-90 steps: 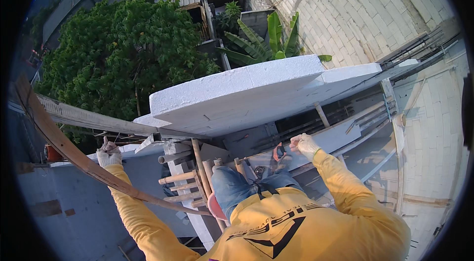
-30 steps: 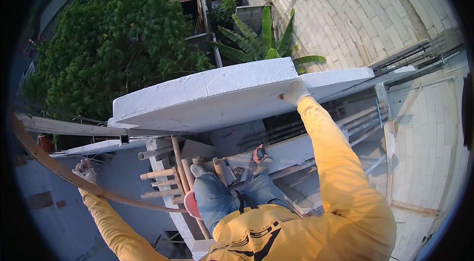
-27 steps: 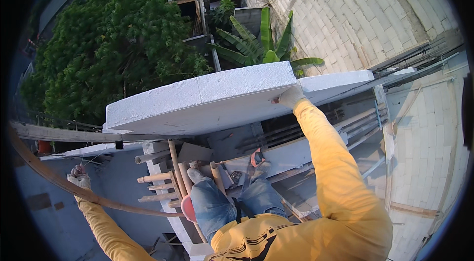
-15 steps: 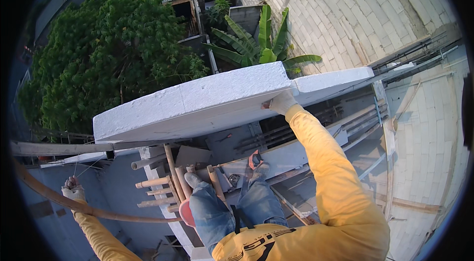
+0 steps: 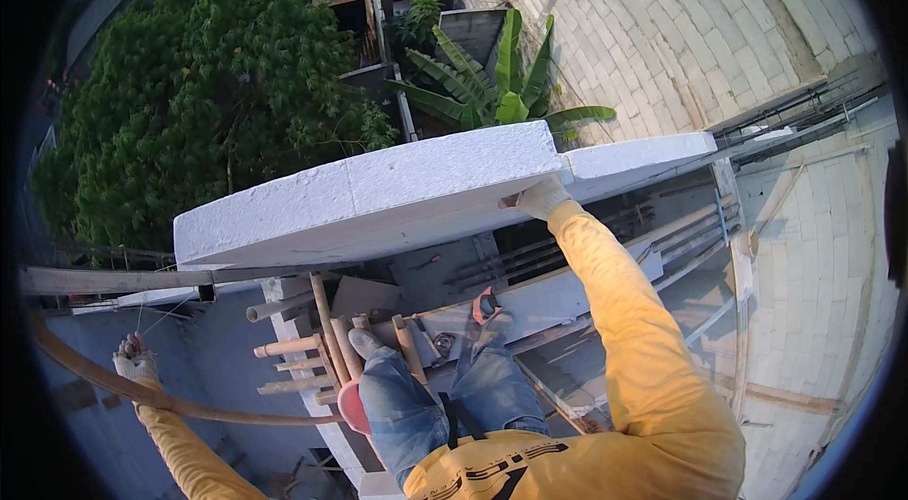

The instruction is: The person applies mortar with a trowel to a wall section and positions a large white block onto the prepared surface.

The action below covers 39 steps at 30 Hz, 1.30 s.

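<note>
A white block wall [image 5: 378,188] runs across the middle, its rough top face tilted toward the far side. My right hand [image 5: 542,198], in a pale glove with bare fingertips, is against the wall's near face just below the top edge. Its fingers are curled together; what they grip, if anything, is hidden. Far to the left, my gloved left hand [image 5: 135,358] is closed on a thin string [image 5: 163,318] that rises toward a wooden beam [image 5: 113,280]. A faint thin line follows the wall's upper near edge toward my right hand.
My feet rest on narrow planks [image 5: 530,303] above a lower level. Beside them are an orange-and-black tool [image 5: 486,306], a red rounded container [image 5: 353,405] and several wooden poles [image 5: 327,330]. A curved pole [image 5: 189,405] crosses near my left arm. Trees [image 5: 199,112] stand beyond the wall.
My left hand has shifted slightly left and up, still closed on the string. My right hand stays at the same spot on the wall. The view has tilted very slightly.
</note>
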Each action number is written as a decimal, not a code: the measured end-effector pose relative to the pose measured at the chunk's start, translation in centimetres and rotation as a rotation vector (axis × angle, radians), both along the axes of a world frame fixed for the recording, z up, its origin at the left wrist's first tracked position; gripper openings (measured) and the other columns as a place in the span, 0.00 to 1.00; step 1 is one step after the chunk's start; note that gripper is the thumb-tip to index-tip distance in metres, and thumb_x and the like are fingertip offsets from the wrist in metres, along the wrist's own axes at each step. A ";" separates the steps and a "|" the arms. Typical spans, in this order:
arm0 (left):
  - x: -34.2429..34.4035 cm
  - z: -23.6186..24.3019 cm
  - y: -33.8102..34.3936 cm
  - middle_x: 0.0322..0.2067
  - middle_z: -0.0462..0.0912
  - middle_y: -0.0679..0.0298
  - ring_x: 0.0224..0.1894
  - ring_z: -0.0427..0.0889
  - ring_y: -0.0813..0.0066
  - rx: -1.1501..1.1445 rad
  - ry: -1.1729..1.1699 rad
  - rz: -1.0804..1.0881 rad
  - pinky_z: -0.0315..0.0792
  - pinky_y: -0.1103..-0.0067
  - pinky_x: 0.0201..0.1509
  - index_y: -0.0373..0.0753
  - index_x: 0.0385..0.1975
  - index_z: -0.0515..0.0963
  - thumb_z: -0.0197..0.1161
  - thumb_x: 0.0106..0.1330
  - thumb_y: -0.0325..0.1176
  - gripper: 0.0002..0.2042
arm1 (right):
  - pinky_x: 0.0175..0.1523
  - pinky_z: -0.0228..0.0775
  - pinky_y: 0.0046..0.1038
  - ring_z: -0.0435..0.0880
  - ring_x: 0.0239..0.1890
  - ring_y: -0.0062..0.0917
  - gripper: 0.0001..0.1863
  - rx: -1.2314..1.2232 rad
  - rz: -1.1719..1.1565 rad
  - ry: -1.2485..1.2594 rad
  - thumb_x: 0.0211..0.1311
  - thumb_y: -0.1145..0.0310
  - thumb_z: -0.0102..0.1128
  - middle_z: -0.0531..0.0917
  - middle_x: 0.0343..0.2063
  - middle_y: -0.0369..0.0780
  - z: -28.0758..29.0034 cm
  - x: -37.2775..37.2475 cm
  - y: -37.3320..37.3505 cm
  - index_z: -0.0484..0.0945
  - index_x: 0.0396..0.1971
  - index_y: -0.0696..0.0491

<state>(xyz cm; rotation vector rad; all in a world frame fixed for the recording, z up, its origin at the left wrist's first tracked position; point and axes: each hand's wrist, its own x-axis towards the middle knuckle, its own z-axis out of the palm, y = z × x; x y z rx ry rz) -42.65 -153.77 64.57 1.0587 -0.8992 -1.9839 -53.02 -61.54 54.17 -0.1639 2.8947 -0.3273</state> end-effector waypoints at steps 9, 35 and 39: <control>-0.2 1.7 3.7 0.26 0.74 0.56 0.30 0.78 0.59 0.065 0.061 0.017 0.80 0.55 0.52 0.33 0.32 0.67 0.44 0.77 0.41 0.17 | 0.61 0.65 0.35 0.75 0.58 0.39 0.40 0.071 -0.123 0.019 0.43 0.44 0.75 0.81 0.51 0.45 1.1 2.6 -1.5 0.77 0.52 0.57; -7.9 0.8 3.6 0.16 0.58 0.70 0.16 0.58 0.78 0.045 0.422 -0.106 0.65 0.77 0.24 0.33 0.34 0.69 0.52 0.75 0.33 0.09 | 0.64 0.67 0.38 0.73 0.60 0.48 0.44 0.089 -0.438 -0.186 0.43 0.66 0.77 0.75 0.56 0.56 2.4 20.0 -4.2 0.67 0.63 0.59; -5.3 -3.0 -3.9 0.25 0.74 0.64 0.22 0.71 0.71 0.090 0.607 -0.434 0.73 0.69 0.36 0.37 0.35 0.76 0.61 0.67 0.34 0.07 | 0.63 0.68 0.36 0.74 0.59 0.47 0.43 0.047 -0.435 -0.191 0.43 0.68 0.77 0.76 0.55 0.56 0.9 20.5 -4.6 0.67 0.63 0.59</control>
